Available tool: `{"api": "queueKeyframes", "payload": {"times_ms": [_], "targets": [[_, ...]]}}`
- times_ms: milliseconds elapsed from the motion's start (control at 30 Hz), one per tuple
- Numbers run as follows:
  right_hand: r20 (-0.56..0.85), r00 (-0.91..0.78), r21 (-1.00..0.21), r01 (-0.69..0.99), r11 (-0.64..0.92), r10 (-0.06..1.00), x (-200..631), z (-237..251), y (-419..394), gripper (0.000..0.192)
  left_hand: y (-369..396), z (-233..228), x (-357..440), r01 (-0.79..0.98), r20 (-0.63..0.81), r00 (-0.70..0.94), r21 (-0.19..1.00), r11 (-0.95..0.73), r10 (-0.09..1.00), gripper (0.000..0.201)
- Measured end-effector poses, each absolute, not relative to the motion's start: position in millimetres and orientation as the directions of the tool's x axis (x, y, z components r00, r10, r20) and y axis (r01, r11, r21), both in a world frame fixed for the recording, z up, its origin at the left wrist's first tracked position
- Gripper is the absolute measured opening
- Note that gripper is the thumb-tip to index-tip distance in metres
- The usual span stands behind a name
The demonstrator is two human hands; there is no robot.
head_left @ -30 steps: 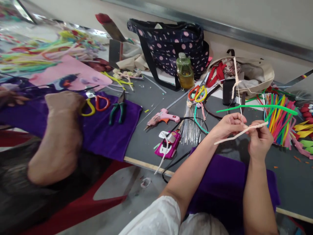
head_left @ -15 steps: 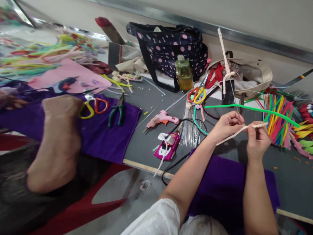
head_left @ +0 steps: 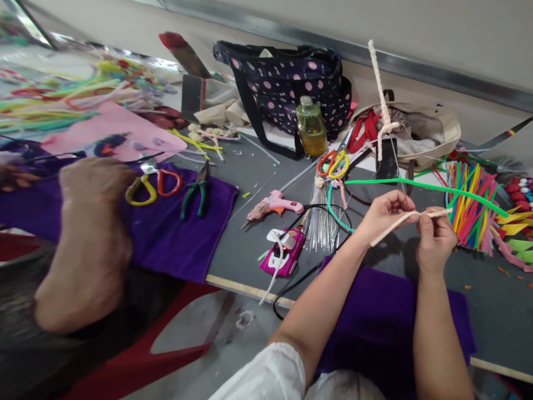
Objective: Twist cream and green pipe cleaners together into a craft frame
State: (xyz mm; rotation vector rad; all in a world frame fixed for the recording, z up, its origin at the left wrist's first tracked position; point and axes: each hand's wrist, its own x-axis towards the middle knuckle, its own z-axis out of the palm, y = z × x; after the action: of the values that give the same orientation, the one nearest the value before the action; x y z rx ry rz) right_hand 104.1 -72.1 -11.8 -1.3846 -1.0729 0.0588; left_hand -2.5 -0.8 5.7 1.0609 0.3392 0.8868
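My left hand and my right hand meet above the grey table, both pinching a cream pipe cleaner that runs between them. From the same grip a twisted cream stem rises upward and a green pipe cleaner reaches out to the right. A purple cloth lies below my forearms.
A pink glue gun, a bundle of wires, scissors, a green bottle, a dotted bag and a beige bag lie behind. Coloured pipe cleaners are heaped at right. Another person's arm rests at left by pliers.
The twisted cream stem has swung up and to the left, rising higher over the bags. My hands have stayed together on the pipe cleaner, and the other person's arm has shifted slightly left.
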Motion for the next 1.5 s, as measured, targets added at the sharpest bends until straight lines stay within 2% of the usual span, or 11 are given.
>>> {"api": "queueKeyframes", "payload": {"times_ms": [333, 533, 767, 933, 1200, 1500], "targets": [[0.624, 0.475, -0.743, 0.606, 0.283, 0.621, 96, -4, -74, 0.019, -3, 14, -5, -0.492, 0.146, 0.551, 0.852, 0.178, 0.821, 0.037], [0.666, 0.438, -0.708, 0.627, 0.325, 0.604, 94, -5, -73, 0.012, -4, 14, -3, -0.493, 0.087, 0.520, 0.843, 0.215, 0.850, 0.039], [0.677, 0.452, -0.695, 0.652, 0.303, 0.580, 96, -5, -73, 0.016, 0, 14, -7, -0.456, 0.019, 0.620, 0.822, 0.340, 0.784, 0.036], [0.643, 0.492, -0.740, 0.596, 0.311, 0.586, 96, -5, -73, 0.019, 2, 15, -11, -0.451, 0.053, 0.652, 0.829, 0.330, 0.757, 0.027], [0.626, 0.525, -0.757, 0.588, 0.286, 0.576, 94, -6, -72, 0.023, 4, 16, -17, -0.441, 0.086, 0.679, 0.842, 0.311, 0.729, 0.029], [0.673, 0.459, -0.702, 0.643, 0.305, 0.579, 91, -1, -73, 0.017, 1, 15, -11, -0.462, 0.070, 0.568, 0.852, 0.247, 0.820, 0.032]]}}
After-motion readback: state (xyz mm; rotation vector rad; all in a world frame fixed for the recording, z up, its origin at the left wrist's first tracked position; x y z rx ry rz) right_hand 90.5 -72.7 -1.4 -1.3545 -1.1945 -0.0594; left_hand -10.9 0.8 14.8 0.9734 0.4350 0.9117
